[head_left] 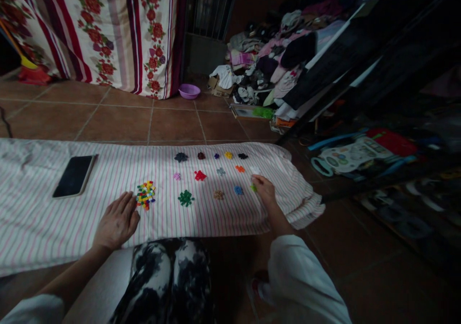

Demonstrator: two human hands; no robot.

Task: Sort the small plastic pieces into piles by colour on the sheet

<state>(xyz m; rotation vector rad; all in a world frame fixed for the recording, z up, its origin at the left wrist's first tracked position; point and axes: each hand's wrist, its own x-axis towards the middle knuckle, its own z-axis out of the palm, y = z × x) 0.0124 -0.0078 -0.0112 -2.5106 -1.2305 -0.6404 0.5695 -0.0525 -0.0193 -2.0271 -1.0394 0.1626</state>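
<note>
My left hand [117,220] lies flat on the striped cloth, fingers stretched out. Its fingertips are beside a mixed pile of small colourful pieces [146,194]. At the right end of the sorted piles, the fingers of my right hand [264,189] are pinched together; whatever is between them is too small to make out. Close to these fingertips are a whitish patch [255,170] and some lime-green pieces [253,188], partly covered by the hand. Between my hands lie single-colour heaps, among them green pieces [186,198], red pieces [200,175], tan pieces [218,194] and blue pieces [238,190].
A phone [74,176] rests on the left of the striped cloth [32,208]. Along the far side are dark grey pieces [181,157], yellow pieces [228,155] and black pieces [243,156]. Beyond, a purple basin [189,92] and heaped clothes [266,59] sit on the tiled floor.
</note>
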